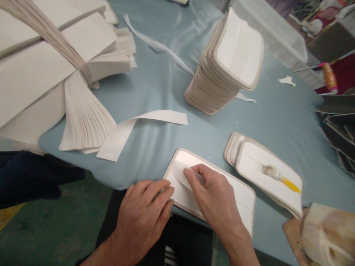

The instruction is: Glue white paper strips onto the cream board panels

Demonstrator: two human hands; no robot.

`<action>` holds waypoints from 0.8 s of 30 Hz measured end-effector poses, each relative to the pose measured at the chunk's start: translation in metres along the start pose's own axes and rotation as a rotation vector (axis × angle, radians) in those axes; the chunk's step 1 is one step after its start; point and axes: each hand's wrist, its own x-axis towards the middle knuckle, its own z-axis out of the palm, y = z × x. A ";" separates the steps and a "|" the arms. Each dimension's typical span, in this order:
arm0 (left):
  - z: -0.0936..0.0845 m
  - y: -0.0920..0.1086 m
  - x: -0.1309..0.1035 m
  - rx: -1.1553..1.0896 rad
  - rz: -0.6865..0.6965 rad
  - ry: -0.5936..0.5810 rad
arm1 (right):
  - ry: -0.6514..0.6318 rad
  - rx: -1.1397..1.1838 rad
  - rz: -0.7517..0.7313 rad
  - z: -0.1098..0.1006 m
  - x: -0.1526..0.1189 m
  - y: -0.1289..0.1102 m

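Note:
A white rounded panel with a beige rim [244,210] lies at the table's front edge. My left hand [146,210] is at its left end, fingertips over the rim and thumb hidden. Something small and grey shows between its fingers, too little to name. Over the panel my right hand [215,195] pinches a white strip [180,176], which lies lengthwise along the panel's middle. To the right, a few similar panels [249,149] are stacked, with a yellow-handled brush [288,183] resting on the top one.
A tall, leaning stack of panels [219,70] stands farther back. At left are tied bundles of white sheets [36,81], fanned strips [83,114] and one loose curled strip [122,138]. A stained container [327,232] sits front right; an orange-handled tool [329,78] lies beyond.

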 end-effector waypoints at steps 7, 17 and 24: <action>-0.001 0.001 0.002 -0.002 -0.011 0.018 | -0.011 -0.136 0.017 0.000 0.003 -0.004; -0.001 0.001 0.002 0.005 0.010 0.011 | -0.054 -0.209 -0.002 -0.007 0.004 -0.011; -0.001 0.001 0.001 -0.003 0.005 0.011 | -0.061 -0.222 -0.008 -0.008 0.006 -0.006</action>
